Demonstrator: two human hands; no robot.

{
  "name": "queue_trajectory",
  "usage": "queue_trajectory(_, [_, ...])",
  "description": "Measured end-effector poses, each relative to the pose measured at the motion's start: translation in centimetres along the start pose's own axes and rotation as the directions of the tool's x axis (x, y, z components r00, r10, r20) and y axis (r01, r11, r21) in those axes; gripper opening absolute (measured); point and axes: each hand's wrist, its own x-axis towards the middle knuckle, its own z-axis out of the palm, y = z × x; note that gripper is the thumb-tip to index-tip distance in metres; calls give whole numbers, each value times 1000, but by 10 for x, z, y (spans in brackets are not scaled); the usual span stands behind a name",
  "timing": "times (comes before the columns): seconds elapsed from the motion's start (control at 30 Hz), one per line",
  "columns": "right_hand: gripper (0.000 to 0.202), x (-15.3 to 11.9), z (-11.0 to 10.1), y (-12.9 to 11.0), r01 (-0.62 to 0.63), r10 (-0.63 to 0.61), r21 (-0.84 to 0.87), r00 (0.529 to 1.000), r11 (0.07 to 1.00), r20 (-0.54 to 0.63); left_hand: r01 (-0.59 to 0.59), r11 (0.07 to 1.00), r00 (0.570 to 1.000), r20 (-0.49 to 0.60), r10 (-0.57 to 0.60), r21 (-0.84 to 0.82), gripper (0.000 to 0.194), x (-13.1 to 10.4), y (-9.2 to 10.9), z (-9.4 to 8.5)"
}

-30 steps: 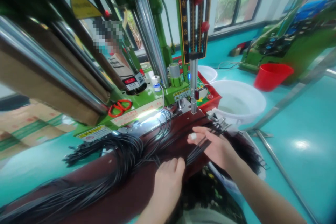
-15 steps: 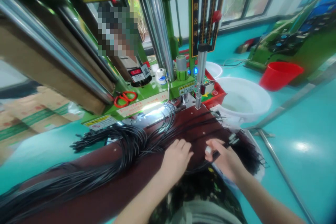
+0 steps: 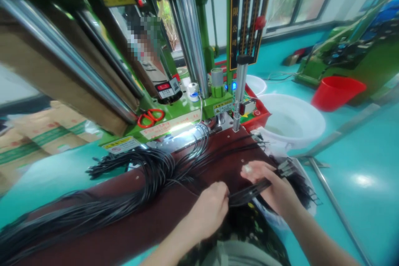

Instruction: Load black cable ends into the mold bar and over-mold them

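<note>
My left hand [image 3: 212,208] is closed at the front edge of the brown table [image 3: 174,212], on the left end of some black cables [image 3: 246,194]. These cables run across to my right hand [image 3: 268,181], whose fingers are curled round them, with a white wrap on one fingertip. Metal connector ends [image 3: 286,168] stick out beyond my right hand. A large looped bundle of black cables [image 3: 156,174] lies on the table to the left, and thinner strands reach toward the lit machine plate [image 3: 183,136].
Behind the table stands a green machine [image 3: 174,114] with steel columns and orange-handled scissors [image 3: 151,118]. White tub [image 3: 321,122] and red bucket [image 3: 338,93] are at right. More black cables [image 3: 301,193] fill a container beside my right hand. A person is partly visible behind the machine.
My left hand has closed and moved slightly down, now at the cables' end. The cables in my right hand now stretch between both hands. The view has shifted slightly.
</note>
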Motion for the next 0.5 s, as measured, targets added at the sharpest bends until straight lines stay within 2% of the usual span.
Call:
queue_trajectory(0.1, [24,3,20,-2,-48,75,-189,987,981,139,47,980,993,112,-26,-192,13,-17,-3,-1])
queue_trajectory(0.17, [25,3,34,5,-88,158,-293,961,952,225,85,881,973,229,28,-466,23,-21,-2,0])
queue_trajectory(0.23, [24,4,44,15,-140,276,-402,912,905,304,179,652,950,301,80,-737,36,-18,5,7])
queue_trajectory(0.27, [23,6,47,20,-166,327,-439,888,883,322,220,518,956,288,54,-827,36,-14,9,13])
queue_trajectory(0.3, [22,8,48,24,-192,359,-449,875,873,324,238,393,969,247,-26,-888,31,-9,14,20])
queue_trajectory(0.37, [26,16,47,26,-213,333,-370,894,904,299,209,199,958,160,-238,-957,29,2,22,32])
queue_trajectory(0.4, [30,21,45,24,-197,286,-304,916,932,281,192,140,943,143,-300,-971,31,6,25,37])
queue_trajectory(0.43, [33,27,42,20,-163,229,-247,937,955,265,185,105,938,144,-316,-977,33,10,27,41])
queue_trajectory(0.5, [35,40,39,6,-60,121,-223,956,973,268,191,121,950,152,-273,-974,34,16,29,45])
